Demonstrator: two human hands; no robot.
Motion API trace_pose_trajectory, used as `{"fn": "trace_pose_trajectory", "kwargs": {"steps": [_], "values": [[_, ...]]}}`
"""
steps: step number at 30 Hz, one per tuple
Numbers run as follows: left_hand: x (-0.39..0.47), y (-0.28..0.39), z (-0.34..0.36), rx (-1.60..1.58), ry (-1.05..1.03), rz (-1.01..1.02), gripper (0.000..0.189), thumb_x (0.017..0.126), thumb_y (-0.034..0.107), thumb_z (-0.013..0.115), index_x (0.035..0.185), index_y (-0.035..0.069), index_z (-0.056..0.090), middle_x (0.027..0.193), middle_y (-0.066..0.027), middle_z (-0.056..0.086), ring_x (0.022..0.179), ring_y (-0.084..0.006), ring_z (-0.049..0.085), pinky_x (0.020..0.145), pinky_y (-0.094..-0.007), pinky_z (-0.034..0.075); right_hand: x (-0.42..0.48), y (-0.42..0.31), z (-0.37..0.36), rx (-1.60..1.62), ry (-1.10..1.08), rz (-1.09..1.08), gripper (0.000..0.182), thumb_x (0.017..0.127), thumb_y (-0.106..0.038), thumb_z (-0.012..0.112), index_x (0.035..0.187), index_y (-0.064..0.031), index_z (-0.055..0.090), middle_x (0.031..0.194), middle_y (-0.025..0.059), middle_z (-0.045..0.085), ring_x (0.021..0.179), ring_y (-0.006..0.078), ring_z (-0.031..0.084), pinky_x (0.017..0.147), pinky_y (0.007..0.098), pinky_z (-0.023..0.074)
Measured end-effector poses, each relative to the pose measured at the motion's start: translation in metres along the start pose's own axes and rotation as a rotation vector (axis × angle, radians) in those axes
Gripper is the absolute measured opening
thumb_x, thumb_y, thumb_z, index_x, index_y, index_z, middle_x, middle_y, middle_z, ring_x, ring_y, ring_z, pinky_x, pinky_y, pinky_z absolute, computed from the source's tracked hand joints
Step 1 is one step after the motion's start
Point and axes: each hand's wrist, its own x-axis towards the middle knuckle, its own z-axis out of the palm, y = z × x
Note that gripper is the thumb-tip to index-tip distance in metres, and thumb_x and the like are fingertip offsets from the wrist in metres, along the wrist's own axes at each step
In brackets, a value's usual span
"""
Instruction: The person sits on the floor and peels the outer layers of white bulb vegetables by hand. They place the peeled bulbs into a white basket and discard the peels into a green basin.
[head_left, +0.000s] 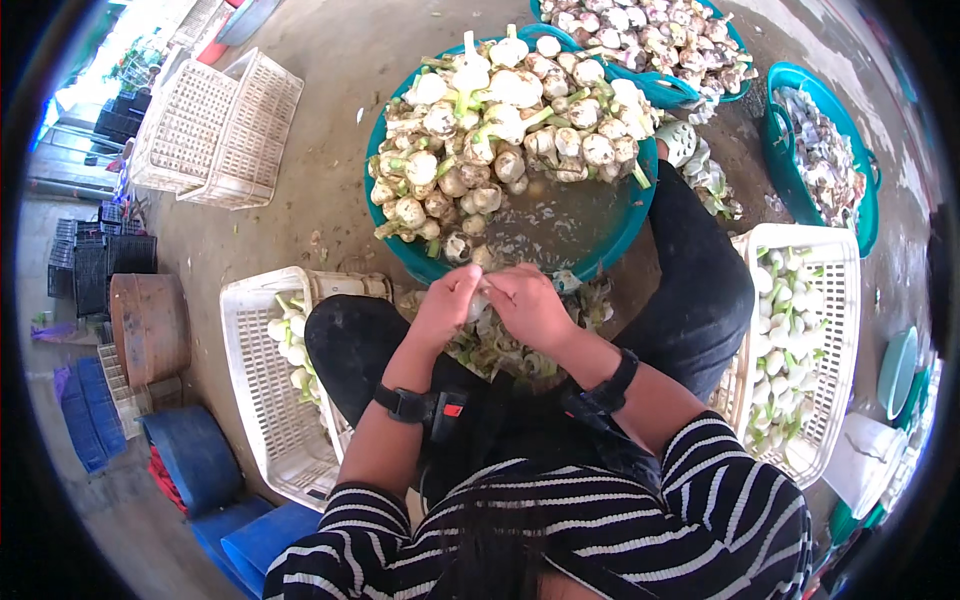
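Note:
My left hand (448, 304) and my right hand (527, 307) meet at the near rim of a round teal tub (641, 217), fingers closed on a pale garlic bulb (477, 306) that they mostly cover. The tub holds a heap of soil-stained garlic bulbs (510, 165) and murky water with loose skins. Cleaner white bulbs with green stems lie on top of the heap. Below my hands, between my knees, is a pile of peeled skins and trimmings (495, 352). White bulbs with green stems lie in a white plastic crate (846, 360) at right and another white crate (244, 352) at left.
Another teal tub of bulbs (645, 45) stands beyond, and a teal tub of skins (862, 172) at right. Empty-looking white crates (262, 127) stand upper left. Blue plastic containers (199, 465) and a brown round tub (150, 330) are at left; a white bucket (862, 461) is lower right.

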Motion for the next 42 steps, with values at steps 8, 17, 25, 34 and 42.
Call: {"fn": "trace_pose_trajectory", "kwargs": {"steps": [8, 17, 25, 34, 42], "values": [[-0.018, 0.002, 0.015, 0.281, 0.210, 0.670, 0.033, 0.078, 0.008, 0.061, 0.109, 0.002, 0.052, 0.109, -0.0133, 0.057, 0.096, -0.0317, 0.056, 0.085, -0.0380, 0.046, 0.006, 0.006, -0.012, 1.247, -0.072, 0.782, 0.019, 0.090, -0.021, 0.048, 0.096, -0.0055, 0.057, 0.087, 0.0020, 0.060, 0.072, 0.0121, 0.056, 0.064, 0.0289, 0.0436], [-0.025, -0.009, -0.026, -1.186, 0.205, 0.014, 0.018, 0.088, 0.025, 0.049, 0.088, 0.010, 0.058, 0.073, -0.0012, 0.059, 0.053, -0.0101, 0.050, 0.046, -0.0201, 0.041, -0.025, -0.028, -0.078, 1.556, 0.253, 0.132, 0.017, 0.085, -0.014, 0.050, 0.099, -0.0047, 0.054, 0.094, 0.0085, 0.059, 0.089, 0.0231, 0.057, 0.081, 0.0391, 0.0452], [-0.066, -0.019, -0.106, -1.340, 0.260, 0.154, 0.021, 0.083, 0.030, 0.050, 0.088, 0.011, 0.057, 0.070, -0.0006, 0.056, 0.050, -0.0101, 0.047, 0.042, -0.0212, 0.040, -0.014, -0.019, -0.053, -0.584, -0.565, 0.227, 0.037, 0.083, -0.038, 0.048, 0.097, -0.0054, 0.061, 0.090, 0.0175, 0.062, 0.084, 0.0327, 0.060, 0.075, 0.0425, 0.0466], [-0.074, -0.006, -0.111, -1.418, 0.577, 0.363, 0.043, 0.085, 0.047, 0.046, 0.092, 0.005, 0.053, 0.088, -0.0164, 0.058, 0.071, -0.0240, 0.055, 0.065, -0.0334, 0.049, 0.063, 0.132, 0.052, -0.330, -0.404, 0.509, 0.064, 0.071, -0.049, 0.063, 0.114, -0.0027, 0.051, 0.105, 0.0194, 0.059, 0.106, 0.0320, 0.051, 0.088, 0.0367, 0.0419], [0.013, -0.022, -0.010, 0.448, 0.623, 0.522, 0.042, 0.089, 0.035, 0.049, 0.114, 0.001, 0.046, 0.095, -0.0089, 0.056, 0.082, -0.0160, 0.052, 0.072, -0.0260, 0.041, 0.048, -0.002, 0.033, 0.119, -0.194, 0.459, 0.050, 0.062, -0.029, 0.073, 0.096, 0.0011, 0.052, 0.092, 0.0193, 0.059, 0.084, 0.0318, 0.059, 0.074, 0.0374, 0.0463]]}}
